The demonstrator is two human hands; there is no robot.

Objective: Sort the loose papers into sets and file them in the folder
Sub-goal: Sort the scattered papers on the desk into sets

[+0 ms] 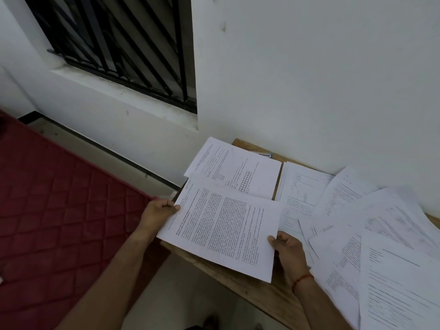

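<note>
I hold a printed sheet [223, 225] dense with text above the left end of a wooden table [250, 284]. My left hand [158, 211] pinches its far left corner. My right hand [288, 248] grips its near right corner, thumb on top. Behind it lies another printed page [238, 170] with a small grid, hanging over the table's left edge. Several loose papers [371, 234] are fanned out over the right part of the table. A thin blue-edged item [265, 154], possibly the folder, peeks out by the wall; most of it is hidden.
A white wall runs right behind the table. A barred window [114, 44] sits up left. A red quilted mattress [59, 210] lies on the floor to the left. Pale floor [185, 294] shows below the table's near edge.
</note>
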